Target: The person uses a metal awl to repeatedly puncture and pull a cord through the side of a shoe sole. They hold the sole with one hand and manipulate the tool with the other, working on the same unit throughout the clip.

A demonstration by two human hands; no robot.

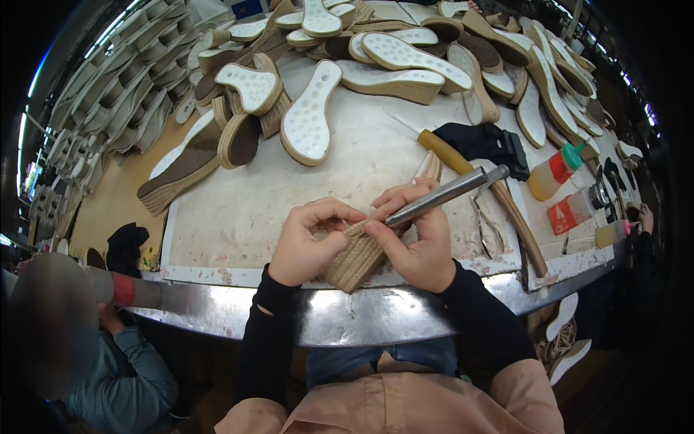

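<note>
With left-hand fingers (340, 210) pinched on the rope-wrapped wedge (354, 264) and right-hand fingers (388, 240) curled round the metal rod (448, 192), press evenly.

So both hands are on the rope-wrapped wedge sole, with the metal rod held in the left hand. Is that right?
Not quite: the head view shows the metal rod in the right hand, not the left. Both hands are on the rope-wrapped wedge sole.

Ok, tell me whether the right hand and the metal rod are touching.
Touching: the head view shows the metal rod lying in the right hand, between its thumb and fingers.
</note>
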